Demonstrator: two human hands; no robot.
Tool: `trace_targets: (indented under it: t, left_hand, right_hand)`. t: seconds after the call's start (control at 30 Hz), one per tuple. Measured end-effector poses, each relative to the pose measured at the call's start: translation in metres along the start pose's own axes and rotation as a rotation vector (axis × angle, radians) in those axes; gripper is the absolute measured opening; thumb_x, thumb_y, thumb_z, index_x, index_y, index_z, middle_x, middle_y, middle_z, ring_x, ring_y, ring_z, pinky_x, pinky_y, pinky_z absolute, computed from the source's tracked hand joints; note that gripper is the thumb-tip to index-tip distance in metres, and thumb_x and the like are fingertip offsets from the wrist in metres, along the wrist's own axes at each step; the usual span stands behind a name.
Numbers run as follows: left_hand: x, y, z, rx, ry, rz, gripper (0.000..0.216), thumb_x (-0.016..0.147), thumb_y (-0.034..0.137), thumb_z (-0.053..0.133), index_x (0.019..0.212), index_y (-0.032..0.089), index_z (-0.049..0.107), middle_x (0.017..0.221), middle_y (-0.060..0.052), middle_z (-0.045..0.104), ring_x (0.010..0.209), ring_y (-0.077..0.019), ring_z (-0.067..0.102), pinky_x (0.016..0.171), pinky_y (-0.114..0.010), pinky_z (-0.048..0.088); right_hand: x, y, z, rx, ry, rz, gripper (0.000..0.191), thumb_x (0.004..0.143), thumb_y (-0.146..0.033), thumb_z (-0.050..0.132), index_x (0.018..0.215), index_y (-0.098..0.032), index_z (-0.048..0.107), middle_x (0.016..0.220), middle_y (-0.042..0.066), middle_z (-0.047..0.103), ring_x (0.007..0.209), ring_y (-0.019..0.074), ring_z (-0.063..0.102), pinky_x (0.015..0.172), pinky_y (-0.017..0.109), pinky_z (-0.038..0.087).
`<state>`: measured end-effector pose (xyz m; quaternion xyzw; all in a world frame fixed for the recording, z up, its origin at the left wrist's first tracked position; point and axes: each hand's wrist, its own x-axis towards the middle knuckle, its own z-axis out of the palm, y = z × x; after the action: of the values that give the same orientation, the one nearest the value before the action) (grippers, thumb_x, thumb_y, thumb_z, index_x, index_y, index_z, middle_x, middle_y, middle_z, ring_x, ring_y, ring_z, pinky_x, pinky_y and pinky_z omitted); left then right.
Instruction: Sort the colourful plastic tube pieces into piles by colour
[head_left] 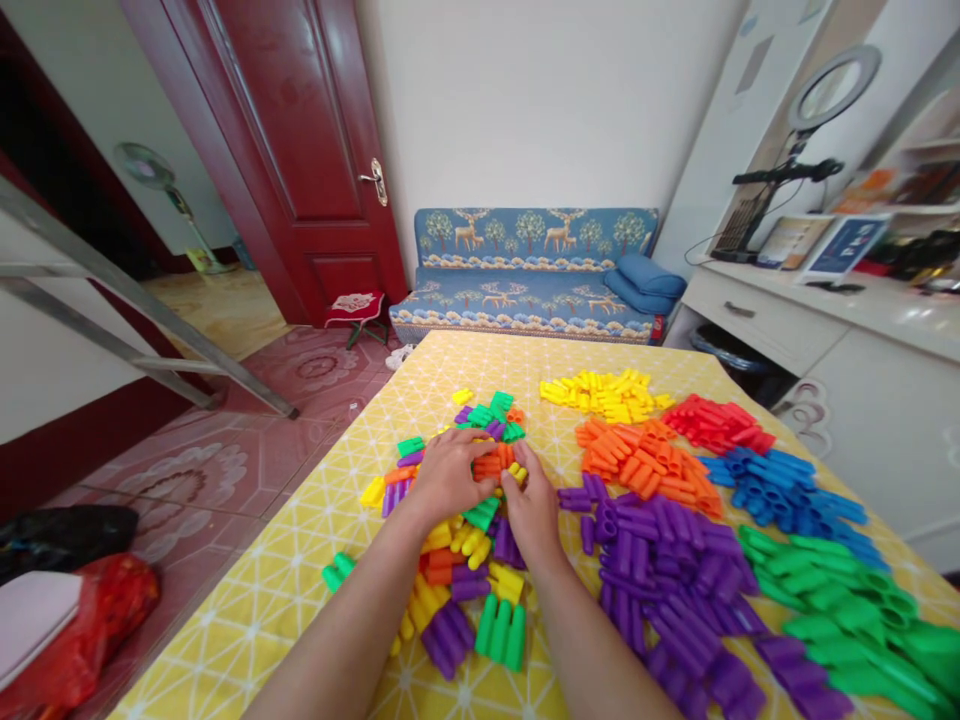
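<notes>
My left hand [448, 472] is closed round orange plastic building blocks [493, 461] made of joined tubes, its thumb below and its fingers above. My right hand [534, 508] faces it closely, with thumb and forefinger pinched on a small yellow building block [517, 471] at the right end of the orange ones. Whether the yellow and orange pieces are joined, I cannot tell. Beneath and around both hands lies a mixed heap, with a green block [501, 632], purple blocks [448, 636] and a yellow block [507, 581] near my forearms.
Sorted piles lie on the right of the yellow tablecloth [247, 610]: yellow [604, 394], orange [649, 462], red [716, 424], blue [795, 500], purple [667, 570] and green [832, 580]. Behind the table stands a blue sofa [517, 290]. A white cabinet [810, 340] borders the right.
</notes>
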<state>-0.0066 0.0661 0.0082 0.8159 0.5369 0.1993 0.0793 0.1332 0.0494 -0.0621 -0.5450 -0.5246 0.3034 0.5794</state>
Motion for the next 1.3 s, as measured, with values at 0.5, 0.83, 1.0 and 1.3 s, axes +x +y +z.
trace_targets:
  t: [0.5,0.83,1.0,1.3]
  left_hand:
    - [-0.002,0.008,-0.006,0.012,0.038,0.015,0.036,0.071,0.032,0.069,0.107,0.034,0.070,0.096,-0.002,0.072,0.097,-0.0257,0.061,0.092,-0.038,0.042]
    - [0.001,0.001,0.000,-0.136,0.114,-0.020,0.031,0.085,0.025,0.053,0.113,0.027,0.067,0.106,-0.003,0.072,0.100,-0.0219,0.063,0.093,-0.034,0.044]
    - [0.002,0.000,0.002,-0.238,0.162,-0.015,0.031,0.081,0.021,0.056,0.110,0.025,0.068,0.107,-0.001,0.072,0.100,-0.0206,0.064,0.093,-0.032,0.046]
    - [0.003,0.000,0.003,-0.352,0.178,-0.031,0.027,0.081,0.021,0.057,0.104,0.023,0.070,0.104,-0.003,0.073,0.097,-0.0201,0.066,0.092,-0.033,0.048]
  right_hand:
    - [0.000,-0.003,0.000,-0.232,-0.038,-0.119,0.048,0.075,-0.022,0.048,0.120,-0.013,0.062,0.123,0.014,0.063,0.116,0.0261,0.056,0.104,0.046,0.039]
    - [-0.001,-0.012,-0.001,-0.178,0.040,-0.137,0.038,0.069,-0.018,0.052,0.104,-0.018,0.064,0.104,0.008,0.065,0.099,0.0217,0.059,0.092,0.038,0.045]
    - [-0.002,-0.016,-0.001,-0.175,-0.007,-0.120,0.029,0.071,-0.017,0.053,0.097,-0.019,0.066,0.089,0.004,0.066,0.083,0.0188,0.060,0.080,0.033,0.047]
    - [-0.002,-0.019,-0.001,-0.148,0.028,-0.135,0.018,0.074,-0.022,0.054,0.088,-0.018,0.064,0.092,0.006,0.063,0.090,0.0205,0.058,0.085,0.035,0.045]
